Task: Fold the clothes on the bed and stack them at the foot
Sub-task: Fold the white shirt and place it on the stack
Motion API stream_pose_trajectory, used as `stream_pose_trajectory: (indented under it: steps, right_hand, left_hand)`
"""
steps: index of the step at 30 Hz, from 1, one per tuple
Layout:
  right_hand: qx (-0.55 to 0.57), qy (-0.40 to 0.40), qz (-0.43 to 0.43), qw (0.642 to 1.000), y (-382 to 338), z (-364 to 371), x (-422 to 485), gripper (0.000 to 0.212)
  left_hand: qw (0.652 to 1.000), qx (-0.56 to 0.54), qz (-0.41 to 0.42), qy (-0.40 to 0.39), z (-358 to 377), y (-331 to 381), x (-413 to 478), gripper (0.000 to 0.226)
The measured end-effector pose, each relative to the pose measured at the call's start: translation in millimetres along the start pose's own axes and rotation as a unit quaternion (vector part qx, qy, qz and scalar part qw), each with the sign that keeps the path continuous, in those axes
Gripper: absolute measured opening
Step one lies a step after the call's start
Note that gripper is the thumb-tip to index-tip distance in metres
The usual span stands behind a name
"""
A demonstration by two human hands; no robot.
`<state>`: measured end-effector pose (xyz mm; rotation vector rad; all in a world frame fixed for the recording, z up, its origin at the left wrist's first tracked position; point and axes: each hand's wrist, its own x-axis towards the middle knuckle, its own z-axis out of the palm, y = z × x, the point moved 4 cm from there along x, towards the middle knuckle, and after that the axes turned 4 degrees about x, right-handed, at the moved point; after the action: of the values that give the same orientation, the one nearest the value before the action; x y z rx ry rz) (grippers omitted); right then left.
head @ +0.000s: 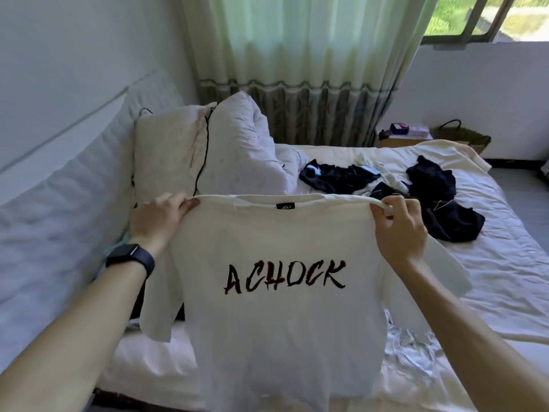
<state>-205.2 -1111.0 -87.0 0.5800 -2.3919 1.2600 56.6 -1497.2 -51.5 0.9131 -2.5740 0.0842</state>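
A white T-shirt (282, 328) printed with dark letters hangs spread out in front of me above the bed (505, 286). My left hand (159, 220) grips its left shoulder seam, and my right hand (399, 227) pinches its right shoulder seam. Both sleeves droop at the sides. Behind the shirt, dark crumpled clothes (436, 200) lie on the white sheet together with some pale pieces. The shirt hides the part of the bed just below my hands.
Two white pillows (208, 147) lean against the padded headboard (59, 203) at the left. A black cable (203, 156) runs down between the pillows. A bedside table (404, 138) with small items and a woven basket (463, 138) stand beyond the bed, under the curtained window (297, 55).
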Motion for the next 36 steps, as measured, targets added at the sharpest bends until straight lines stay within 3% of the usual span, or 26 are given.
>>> stream_pose_trajectory:
  steps: [4, 9, 15, 19, 23, 25, 27, 28, 32, 34, 36]
  right_hand:
    - [-0.063, -0.102, 0.076, 0.990, 54.6, 92.1, 16.8, 0.023]
    - [-0.136, -0.234, 0.193, 0.943, 144.7, 218.6, 20.3, 0.025]
    - [-0.171, -0.276, 0.254, 0.911, 230.2, 327.3, 25.6, 0.030]
    - [-0.189, -0.244, 0.256, 0.916, 267.2, 381.5, 45.2, 0.026]
    - [-0.200, -0.221, 0.246, 0.922, 296.8, 435.8, 53.8, 0.027]
    - [-0.189, -0.318, 0.241, 0.897, 315.1, 461.2, 36.0, 0.042]
    - [-0.187, -0.443, 0.245, 0.842, 330.2, 473.2, 1.6, 0.073]
    - [-0.203, -0.466, 0.233, 0.829, 334.4, 471.2, -15.3, 0.081]
    - [-0.250, -0.420, 0.109, 0.865, 312.0, 433.6, -86.0, 0.071]
    - [-0.234, -0.416, 0.069, 0.876, 289.6, 403.7, -138.4, 0.068]
    - [-0.239, -0.442, 0.065, 0.862, 275.6, 367.5, -196.1, 0.070]
  left_hand:
    - [0.997, -0.013, -0.009, -0.079, 109.3, -8.1, 37.6, 0.044]
    - [0.972, -0.076, -0.049, -0.216, 275.1, -20.9, 62.5, 0.041]
    - [0.959, -0.094, -0.018, -0.266, 435.5, -28.8, 93.4, 0.037]
    - [0.968, 0.023, 0.055, -0.245, 508.6, -31.0, 130.6, 0.045]
    - [0.966, 0.099, 0.058, -0.233, 559.7, -27.2, 149.6, 0.045]
    - [0.959, 0.110, 0.023, -0.262, 582.9, -21.0, 137.9, 0.038]
    - [0.950, 0.134, 0.014, -0.283, 597.5, -7.6, 114.6, 0.039]
    - [0.952, 0.130, 0.021, -0.275, 600.3, 1.8, 100.1, 0.042]
    - [0.974, -0.030, 0.088, -0.205, 577.2, 53.7, 23.1, 0.050]
    - [0.961, -0.081, 0.131, -0.230, 557.4, 79.5, -41.0, 0.053]
    - [0.944, -0.108, 0.135, -0.282, 533.3, 96.0, -112.5, 0.058]
